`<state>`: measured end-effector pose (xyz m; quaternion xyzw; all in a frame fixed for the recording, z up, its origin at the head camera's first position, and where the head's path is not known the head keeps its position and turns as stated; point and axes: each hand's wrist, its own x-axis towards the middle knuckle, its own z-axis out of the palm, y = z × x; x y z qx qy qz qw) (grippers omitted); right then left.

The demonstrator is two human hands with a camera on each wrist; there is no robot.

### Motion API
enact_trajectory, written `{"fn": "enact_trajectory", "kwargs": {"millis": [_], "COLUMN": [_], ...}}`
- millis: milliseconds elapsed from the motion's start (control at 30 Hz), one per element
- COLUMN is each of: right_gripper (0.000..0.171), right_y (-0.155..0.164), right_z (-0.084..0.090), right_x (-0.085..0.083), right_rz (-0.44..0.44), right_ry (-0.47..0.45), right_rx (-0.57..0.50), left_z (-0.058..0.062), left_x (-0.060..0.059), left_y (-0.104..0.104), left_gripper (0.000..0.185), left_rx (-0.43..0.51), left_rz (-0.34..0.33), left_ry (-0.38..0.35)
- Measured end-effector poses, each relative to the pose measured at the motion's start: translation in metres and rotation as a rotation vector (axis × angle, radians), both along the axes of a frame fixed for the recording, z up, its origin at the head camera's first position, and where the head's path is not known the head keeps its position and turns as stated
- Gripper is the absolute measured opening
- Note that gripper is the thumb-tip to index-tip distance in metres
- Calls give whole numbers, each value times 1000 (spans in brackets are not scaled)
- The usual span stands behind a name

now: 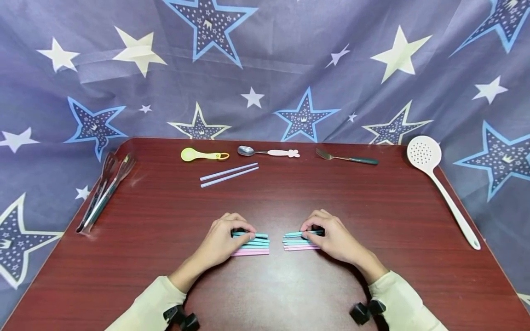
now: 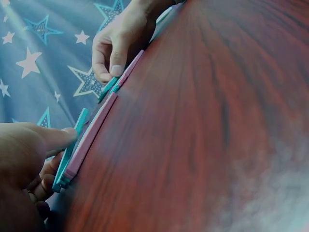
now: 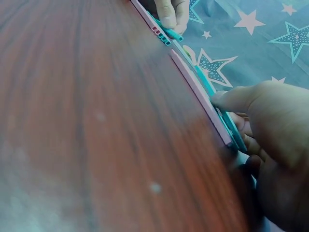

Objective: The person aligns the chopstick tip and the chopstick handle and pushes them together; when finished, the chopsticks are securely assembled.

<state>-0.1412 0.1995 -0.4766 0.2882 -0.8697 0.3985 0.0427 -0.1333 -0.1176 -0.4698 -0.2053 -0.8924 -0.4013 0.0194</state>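
My left hand (image 1: pixel 225 239) pinches a teal chopstick (image 2: pixel 72 150) between thumb and fingers, close over a row of teal and pink chopsticks (image 1: pixel 258 252) lying side by side. Opposite it, my right hand (image 1: pixel 335 239) grips a teal chopstick (image 3: pixel 205 82) the same way, beside a second row with pink chopsticks (image 1: pixel 298 248) nearest me. The two rows point at each other across a narrow gap. Both hands cover the outer ends of the rows in the head view. Each wrist view shows the other hand beyond the gap.
Behind the hands lie two light blue chopsticks (image 1: pixel 227 171). Along the back edge are a yellow measuring spoon (image 1: pixel 198 155), a pink-handled spoon (image 1: pixel 269 152) and a green-handled fork (image 1: pixel 348 158). A white skimmer (image 1: pixel 445 188) lies right, a whisk (image 1: pixel 109 193) left. A starred cloth (image 1: pixel 256 69) hangs behind.
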Motion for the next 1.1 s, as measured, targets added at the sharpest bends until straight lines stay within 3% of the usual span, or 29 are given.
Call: {"fn": "enact_trajectory", "kwargs": {"millis": [300,533,733,1100], "right_gripper": [16,16,18,3], "right_y": [3,4,-1,-13], "right_z": [-1,6,17,31], "right_x": [0,-4,-11,-18], "right_rz": [-13,-32,-63,-92], "right_ry": [50,90,118,107], "right_rx": [-65,-101,-106,-161], "left_z": [6,16,23,31], "left_x": [-3,-7,-16,-22], "left_y": [1,4,11,16], "left_gripper": [9,8,8,8], "left_rx": [41,19,42,95], "left_rz": [-7,25,-8,-20], "left_ry": [98,85,136,166]}}
